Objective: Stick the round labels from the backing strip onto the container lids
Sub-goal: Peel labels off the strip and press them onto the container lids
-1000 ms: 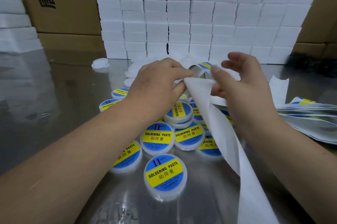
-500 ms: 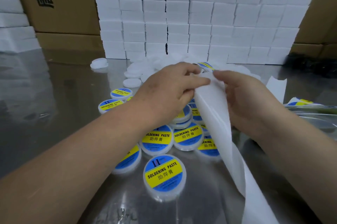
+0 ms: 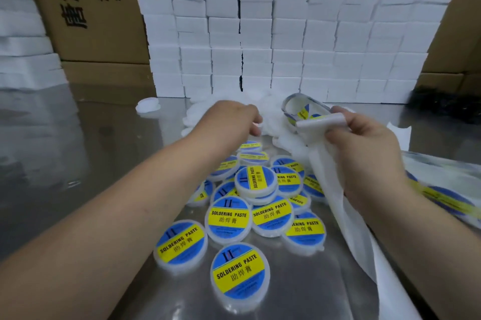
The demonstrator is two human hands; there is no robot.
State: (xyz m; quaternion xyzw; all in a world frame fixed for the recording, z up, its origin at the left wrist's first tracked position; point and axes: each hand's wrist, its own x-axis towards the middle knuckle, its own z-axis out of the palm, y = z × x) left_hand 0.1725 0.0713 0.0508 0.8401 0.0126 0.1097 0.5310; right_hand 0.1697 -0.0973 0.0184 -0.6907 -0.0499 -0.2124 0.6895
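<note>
The left hand [image 3: 231, 121] reaches out over the table [image 3: 78, 176] to a heap of plain white lids [image 3: 270, 111] at the back. Its fingers [image 3: 253, 121] bend down into the heap, but they are blurry, so I cannot tell if they hold a lid. The right hand [image 3: 364, 155] is up in the air, a little to the right. Its thumb and fingers [image 3: 335, 134] pinch the top of the white backing strip [image 3: 325, 171]. Above the pinch the strip curls up and over in a loop, and one round label [image 3: 303, 113] in blue and yellow shows on the inside of the loop. Below the hand the strip hangs down and runs off toward the bottom right corner. Between the two arms lies a pile of little round tubs with labels on their lids. The nearest tub [image 3: 239, 271] sits flat and alone at the front, and its label says SOLDERING PASTE. Behind it the tubs touch and lean on each other, and one tub [image 3: 256, 180] sits on top of the rest. One white lid [image 3: 147, 106] lies by itself on the table, to the left of the heap. More sheets of labels [image 3: 447, 197] lie on the table to the right, partly hidden by the right arm. At the back stands a wall of white blocks [image 3: 286, 46], with brown boxes [image 3: 99, 12] behind and beside it
</note>
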